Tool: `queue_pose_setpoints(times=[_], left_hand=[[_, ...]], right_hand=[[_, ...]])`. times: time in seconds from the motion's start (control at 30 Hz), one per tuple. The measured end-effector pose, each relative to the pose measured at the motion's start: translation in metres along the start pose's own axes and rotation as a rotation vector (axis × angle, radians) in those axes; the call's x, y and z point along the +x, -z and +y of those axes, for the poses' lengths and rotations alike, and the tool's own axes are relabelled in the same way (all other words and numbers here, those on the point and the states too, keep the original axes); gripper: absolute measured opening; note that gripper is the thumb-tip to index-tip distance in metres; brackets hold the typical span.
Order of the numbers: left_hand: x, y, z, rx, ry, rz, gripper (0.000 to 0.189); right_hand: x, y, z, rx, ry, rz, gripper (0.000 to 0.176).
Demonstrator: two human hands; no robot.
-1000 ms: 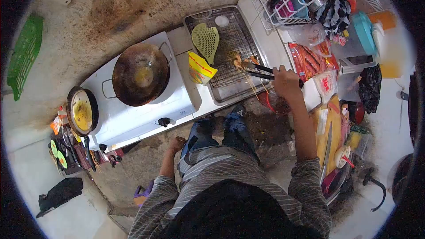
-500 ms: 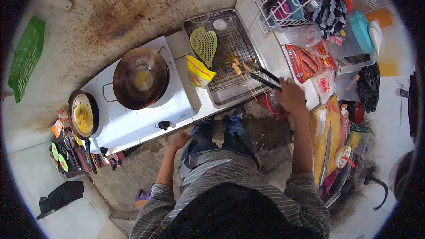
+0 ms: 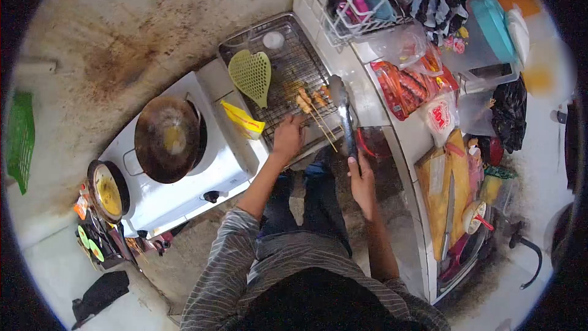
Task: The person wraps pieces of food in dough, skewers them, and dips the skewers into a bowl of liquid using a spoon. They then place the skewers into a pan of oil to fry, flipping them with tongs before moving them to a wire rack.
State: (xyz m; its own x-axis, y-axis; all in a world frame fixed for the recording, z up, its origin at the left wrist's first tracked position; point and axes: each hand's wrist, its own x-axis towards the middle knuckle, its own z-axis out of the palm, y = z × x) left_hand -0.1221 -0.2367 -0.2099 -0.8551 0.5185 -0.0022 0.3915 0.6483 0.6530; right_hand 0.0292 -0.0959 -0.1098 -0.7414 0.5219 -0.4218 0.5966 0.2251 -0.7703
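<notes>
My right hand (image 3: 362, 187) is closed around the handle of a pair of black-handled tongs (image 3: 347, 116). The tongs point up and away, beside the right end of the wire rack tray (image 3: 294, 55). On the rack lie skewers with browned pieces of food (image 3: 306, 103), their sticks reaching past the tray's front edge. My left hand (image 3: 289, 138) is over that front edge, just left of the sticks, fingers loosely bent and seemingly holding nothing. A yellow packet (image 3: 243, 120) is to its left. A pale green slotted scoop (image 3: 252, 76) lies on the rack.
A dark wok (image 3: 167, 141) sits on the white stove (image 3: 190, 187). A pan with yellow contents (image 3: 109, 195) is at the stove's left end. On the right are red sausage packs (image 3: 401, 89), a cutting board (image 3: 438, 202) with a knife (image 3: 449, 214), and a white wire dish rack (image 3: 334, 30).
My left hand has moved from beside the stove to the tray's front edge. The tongs have come away from the skewers and turned upright, my right hand now lower. The view has shifted.
</notes>
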Motion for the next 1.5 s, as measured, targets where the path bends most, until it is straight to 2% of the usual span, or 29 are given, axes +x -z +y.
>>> queue_pose_setpoints(times=[0.1,0.17,0.3,0.37,0.5,0.57,0.7,0.77,0.9,0.97,1.1,1.3,1.37,1.4,1.5], left_hand=[[0.012,-0.012,-0.002,0.099,0.026,-0.057,0.032],[0.016,-0.017,-0.004,0.097,0.058,-0.078,0.033],[0.019,-0.015,0.001,0.056,0.106,-0.109,0.032],[0.019,-0.011,0.006,-0.006,0.109,-0.023,0.028],[0.029,-0.007,0.007,0.002,0.135,0.054,0.025],[0.04,-0.014,0.0,0.162,0.129,0.115,0.024],[0.054,-0.009,0.006,0.182,0.15,0.03,0.027],[0.057,-0.011,0.008,0.317,0.152,0.04,0.027],[0.06,-0.018,0.004,0.345,0.117,0.098,0.03],[0.061,-0.014,0.008,0.318,0.153,0.042,0.033],[0.062,-0.018,0.007,0.319,0.161,0.094,0.038],[0.056,-0.017,-0.001,0.152,0.228,0.155,0.035],[0.047,-0.013,-0.001,-0.022,0.118,0.303,0.026],[0.04,-0.008,0.003,-0.018,0.113,0.31,0.026],[0.004,0.01,0.022,-0.131,0.288,0.049,0.025]], right_hand=[[0.003,-0.001,0.014,-0.028,0.028,-0.01,0.05],[0.007,-0.005,0.033,-0.09,0.138,0.026,0.046],[0.008,-0.005,0.033,-0.047,0.144,0.034,0.046],[0.006,0.003,0.018,0.008,0.0,-0.074,0.053],[0.007,0.005,0.014,0.02,0.003,-0.059,0.053],[0.007,0.005,0.015,-0.059,0.055,-0.043,0.053],[0.008,0.002,0.021,-0.061,0.12,-0.007,0.047],[0.006,0.002,0.02,-0.041,0.068,-0.016,0.048],[0.004,0.004,0.02,-0.061,0.078,0.0,0.049],[0.003,0.009,0.013,-0.018,-0.009,-0.051,0.05],[0.002,0.011,0.011,-0.025,-0.003,-0.04,0.052],[0.005,0.01,0.021,-0.018,0.009,-0.044,0.052],[0.005,0.008,0.025,-0.014,0.07,-0.011,0.05],[0.004,0.009,0.022,-0.01,0.078,-0.01,0.05],[0.001,0.01,0.022,-0.006,0.098,-0.006,0.045]])
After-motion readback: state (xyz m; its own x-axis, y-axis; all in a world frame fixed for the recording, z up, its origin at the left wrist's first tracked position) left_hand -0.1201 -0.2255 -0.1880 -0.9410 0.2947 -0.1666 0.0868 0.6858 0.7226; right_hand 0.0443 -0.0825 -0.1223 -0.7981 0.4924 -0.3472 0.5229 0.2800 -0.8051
